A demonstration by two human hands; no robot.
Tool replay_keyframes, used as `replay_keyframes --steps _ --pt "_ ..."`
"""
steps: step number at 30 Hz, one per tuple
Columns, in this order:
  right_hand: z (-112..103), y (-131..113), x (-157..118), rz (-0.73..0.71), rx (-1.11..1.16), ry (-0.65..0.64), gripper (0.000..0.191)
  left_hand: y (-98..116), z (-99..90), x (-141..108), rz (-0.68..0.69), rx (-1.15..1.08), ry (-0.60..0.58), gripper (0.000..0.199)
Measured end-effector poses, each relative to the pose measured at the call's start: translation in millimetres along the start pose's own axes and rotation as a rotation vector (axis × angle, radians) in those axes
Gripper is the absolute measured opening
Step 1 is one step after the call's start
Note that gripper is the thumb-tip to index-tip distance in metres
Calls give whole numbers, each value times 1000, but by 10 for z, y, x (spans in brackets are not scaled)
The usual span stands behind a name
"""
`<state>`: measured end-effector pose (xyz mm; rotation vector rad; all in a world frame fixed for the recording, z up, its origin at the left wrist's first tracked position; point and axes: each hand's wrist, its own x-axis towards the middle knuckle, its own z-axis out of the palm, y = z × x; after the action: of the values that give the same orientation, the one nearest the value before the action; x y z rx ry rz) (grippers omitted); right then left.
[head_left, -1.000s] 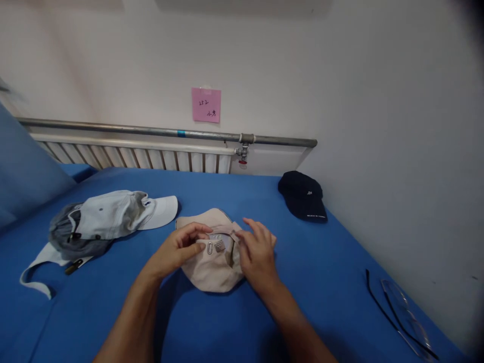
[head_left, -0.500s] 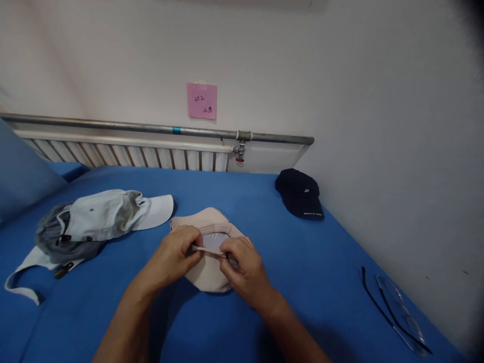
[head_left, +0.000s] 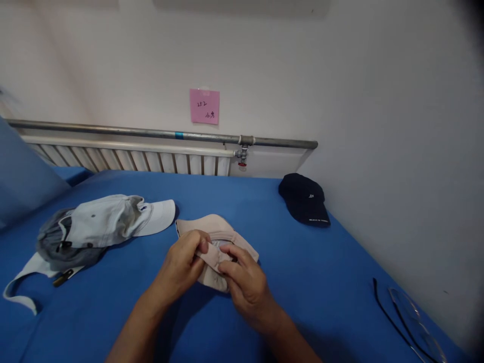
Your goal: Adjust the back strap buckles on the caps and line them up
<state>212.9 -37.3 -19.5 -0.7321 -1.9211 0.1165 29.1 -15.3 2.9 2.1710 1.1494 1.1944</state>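
Note:
A pale pink baseball cap (head_left: 207,224) rests on the blue surface in front of me, its inside partly facing up. My left hand (head_left: 189,256) pinches the cap's back strap on the left side. On the right side of the same strap, my right hand (head_left: 244,275) closes its thumb and fingers. The strap is stretched between the two hands and tilted so its flat face shows. Fingers cover the strap's ends and part of the crown.
At left, a white cap (head_left: 102,219) lies over a grey cap (head_left: 55,239), with a loose white strap (head_left: 22,297). A black cap (head_left: 304,199) sits by the right wall. Glasses (head_left: 412,322) lie near right. A radiator (head_left: 143,160) and pipe (head_left: 151,132) run behind.
Both hands still grip the strap. It has turned to show its flat face, and the hands are closer together. The whole view has shifted slightly.

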Motion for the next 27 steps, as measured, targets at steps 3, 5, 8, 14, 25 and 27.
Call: replay_keyframes --steps 3,5,8,14,25,27 --pt "-28 3 10 30 35 25 33 38 -48 -4 -13 -98 -5 18" --pt "-53 10 17 45 47 43 33 67 -93 -10 -94 -231 -65 17" --pt "-63 32 14 45 58 81 35 103 -157 -11 -242 -430 -175 33" --pt "-15 39 10 -18 31 109 39 172 -210 29 -471 -460 -382 20" --pt "-37 80 14 146 74 5 36 197 -104 53 -43 -86 -238 12" --pt "-42 88 7 153 47 55 32 193 -53 44 81 3 -156 15"
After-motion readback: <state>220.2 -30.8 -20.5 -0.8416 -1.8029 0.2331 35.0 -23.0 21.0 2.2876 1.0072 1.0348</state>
